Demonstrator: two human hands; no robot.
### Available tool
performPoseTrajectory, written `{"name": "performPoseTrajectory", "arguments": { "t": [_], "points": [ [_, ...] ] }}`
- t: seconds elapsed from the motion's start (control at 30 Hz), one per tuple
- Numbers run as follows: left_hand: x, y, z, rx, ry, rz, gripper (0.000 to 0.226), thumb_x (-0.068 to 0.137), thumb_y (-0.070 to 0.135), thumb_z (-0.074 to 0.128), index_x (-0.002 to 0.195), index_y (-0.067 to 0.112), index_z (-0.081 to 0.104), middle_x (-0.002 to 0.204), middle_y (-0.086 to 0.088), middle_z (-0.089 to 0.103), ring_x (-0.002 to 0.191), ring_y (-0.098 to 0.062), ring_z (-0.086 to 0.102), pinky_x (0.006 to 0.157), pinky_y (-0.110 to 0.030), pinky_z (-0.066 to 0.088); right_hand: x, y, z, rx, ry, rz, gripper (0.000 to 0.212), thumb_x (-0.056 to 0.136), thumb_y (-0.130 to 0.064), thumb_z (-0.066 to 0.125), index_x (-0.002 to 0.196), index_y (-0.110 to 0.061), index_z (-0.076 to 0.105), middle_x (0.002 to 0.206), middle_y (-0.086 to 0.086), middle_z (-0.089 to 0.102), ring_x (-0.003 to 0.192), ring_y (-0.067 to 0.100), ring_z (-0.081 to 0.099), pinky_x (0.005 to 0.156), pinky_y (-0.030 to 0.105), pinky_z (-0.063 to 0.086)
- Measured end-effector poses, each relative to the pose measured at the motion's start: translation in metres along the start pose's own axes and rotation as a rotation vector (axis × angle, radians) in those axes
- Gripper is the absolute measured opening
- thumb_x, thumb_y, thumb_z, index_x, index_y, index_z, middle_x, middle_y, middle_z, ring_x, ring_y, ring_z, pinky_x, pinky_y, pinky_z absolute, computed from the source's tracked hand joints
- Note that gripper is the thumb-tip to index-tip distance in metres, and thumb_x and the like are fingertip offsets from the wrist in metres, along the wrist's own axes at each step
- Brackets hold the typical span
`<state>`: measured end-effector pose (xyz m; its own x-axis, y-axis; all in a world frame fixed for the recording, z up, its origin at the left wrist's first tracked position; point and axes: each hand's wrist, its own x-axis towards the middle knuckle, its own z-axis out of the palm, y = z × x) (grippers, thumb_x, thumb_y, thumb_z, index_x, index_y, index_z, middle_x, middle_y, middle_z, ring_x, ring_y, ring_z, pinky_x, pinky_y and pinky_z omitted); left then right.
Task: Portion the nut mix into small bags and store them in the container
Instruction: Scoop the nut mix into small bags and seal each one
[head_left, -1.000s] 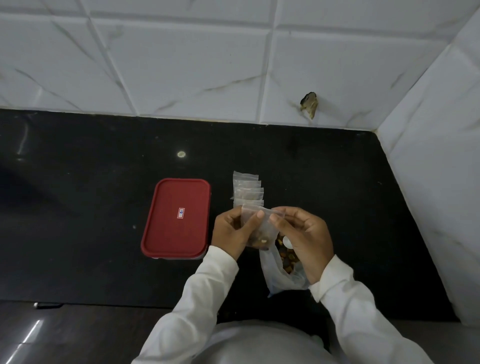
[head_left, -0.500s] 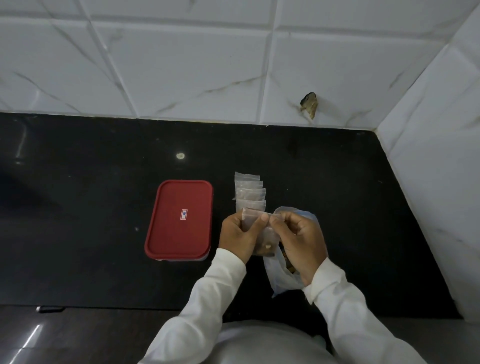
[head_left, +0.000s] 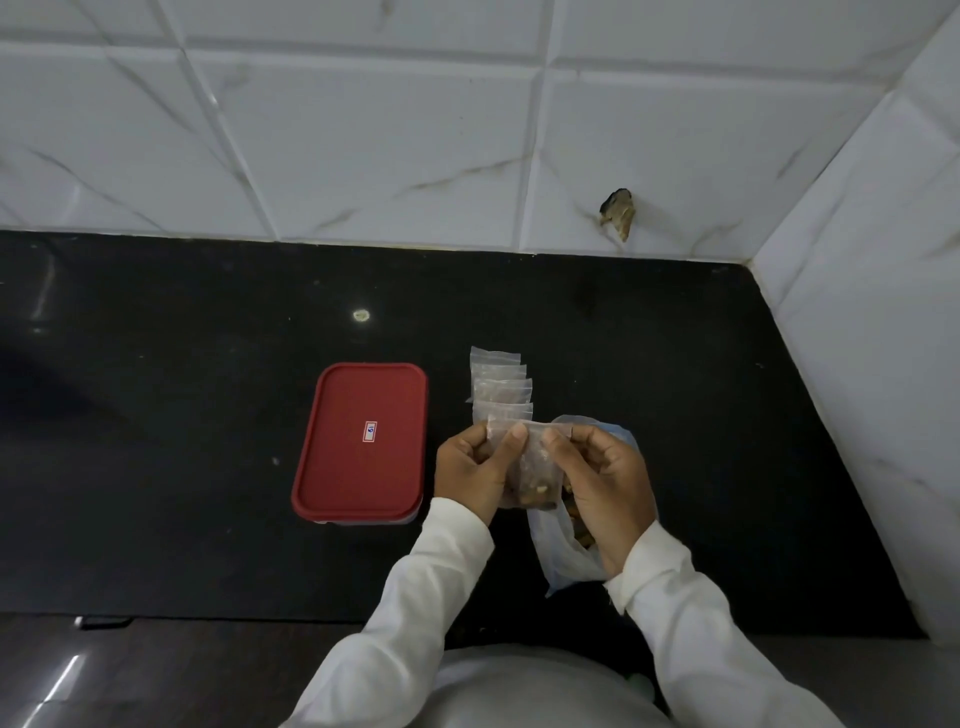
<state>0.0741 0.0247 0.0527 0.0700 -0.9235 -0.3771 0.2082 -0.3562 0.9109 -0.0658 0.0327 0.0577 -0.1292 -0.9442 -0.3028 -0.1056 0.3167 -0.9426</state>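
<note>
Both hands pinched the top edge of a small clear bag (head_left: 535, 457); the left hand (head_left: 467, 475) held its left corner between thumb and curled fingers; the right hand (head_left: 608, 483) held the right corner likewise; the bag hung upright between them, with a few nuts (head_left: 537, 491) settled at its bottom. Both hands were raised over the black countertop (head_left: 156, 441), close together, white sleeves at the wrists. Beneath the right hand lay a larger clear bag of nut mix (head_left: 566, 553). Just beyond the hands lay an overlapping row of small bags (head_left: 498, 382); their contents could not be told. Left of these stood a container (head_left: 361, 441), its red lid on; the interior was hidden.
</note>
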Motion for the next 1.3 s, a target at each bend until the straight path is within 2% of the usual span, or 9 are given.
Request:
{"name": "performPoseTrajectory", "arguments": {
  "t": [0.2,0.37,0.43,0.5,0.63,0.83,0.97,1.13,1.3],
  "points": [
    [-0.005,-0.002,0.002,0.018,0.073,-0.039,0.007,0.091,0.012,0.066,0.089,0.017,0.070,0.088,0.000,0.074,0.083,-0.011,0.071,0.058,-0.017,0.053,0.001,0.004,-0.001,-0.179,0.011,-0.067,0.019,0.089,-0.035,0.064,0.098,-0.019,0.070,0.095,-0.006,0.071,0.090,0.007,0.068,0.079,0.026,0.058],
    [-0.009,0.002,0.005,-0.105,0.096,-0.086,0.010,0.093,0.013,0.063,0.087,0.011,0.070,0.075,0.001,0.073,0.071,-0.014,0.072,0.049,-0.026,0.056,0.001,0.001,0.001,-0.021,0.017,0.012,0.020,0.087,-0.033,0.068,0.099,-0.018,0.071,0.094,-0.004,0.073,0.091,0.010,0.069,0.080,0.029,0.058],
    [-0.006,-0.001,0.003,-0.115,0.140,-0.092,0.019,0.092,0.018,0.065,0.076,0.016,0.074,0.077,-0.001,0.074,0.083,-0.023,0.071,0.065,-0.037,0.061,0.001,0.000,0.000,0.043,0.051,0.050,0.018,0.085,-0.033,0.070,0.096,-0.019,0.072,0.091,-0.006,0.074,0.090,0.009,0.069,0.081,0.029,0.057],
    [-0.004,-0.005,0.000,-0.101,0.167,-0.091,0.024,0.090,0.021,0.067,0.068,0.023,0.076,0.086,-0.005,0.074,0.099,-0.032,0.068,0.089,-0.054,0.055,0.001,-0.002,-0.004,0.063,0.070,0.069,0.016,0.087,-0.032,0.068,0.093,-0.018,0.072,0.087,-0.007,0.073,0.088,0.008,0.068,0.078,0.026,0.055],
    [-0.005,-0.006,0.001,-0.105,0.209,-0.097,0.032,0.089,0.015,0.066,0.060,0.025,0.074,0.086,-0.006,0.071,0.106,-0.040,0.063,0.096,-0.061,0.048,0.001,-0.001,-0.007,0.064,0.042,0.087,0.017,0.087,-0.029,0.068,0.095,-0.015,0.072,0.087,-0.007,0.073,0.089,0.009,0.068,0.079,0.025,0.055],
    [-0.007,-0.007,0.006,-0.012,0.273,-0.012,0.026,0.090,0.007,0.063,0.068,0.018,0.069,0.065,0.012,0.066,0.080,-0.014,0.061,0.085,-0.044,0.055,0.006,0.002,-0.007,0.028,0.044,0.097,0.014,0.087,-0.030,0.067,0.092,-0.017,0.070,0.086,-0.008,0.071,0.089,0.009,0.066,0.077,0.026,0.054],
    [-0.008,-0.006,0.006,0.043,0.279,0.044,0.021,0.093,0.009,0.060,0.074,0.015,0.067,0.072,0.008,0.065,0.076,-0.006,0.058,0.064,-0.020,0.050,0.005,0.007,-0.002,0.042,0.048,0.097,0.013,0.088,-0.030,0.067,0.090,-0.017,0.070,0.086,-0.006,0.071,0.088,0.012,0.067,0.082,0.030,0.056],
    [-0.006,-0.014,0.002,0.093,0.146,0.070,0.010,0.088,0.022,0.069,0.079,0.017,0.070,0.082,0.000,0.073,0.082,-0.015,0.070,0.066,-0.027,0.057,0.003,0.012,-0.001,0.021,0.032,0.071,0.013,0.088,-0.032,0.066,0.090,-0.020,0.070,0.087,-0.005,0.072,0.086,0.010,0.069,0.076,0.027,0.057],
    [-0.004,-0.019,-0.001,0.166,0.132,0.131,0.019,0.089,0.018,0.069,0.070,0.016,0.066,0.070,0.006,0.067,0.071,-0.004,0.064,0.068,-0.021,0.049,0.002,0.018,0.001,-0.066,0.049,0.025,0.012,0.088,-0.038,0.063,0.090,-0.027,0.066,0.092,-0.011,0.067,0.091,0.006,0.064,0.077,0.023,0.053]
  ]
}}
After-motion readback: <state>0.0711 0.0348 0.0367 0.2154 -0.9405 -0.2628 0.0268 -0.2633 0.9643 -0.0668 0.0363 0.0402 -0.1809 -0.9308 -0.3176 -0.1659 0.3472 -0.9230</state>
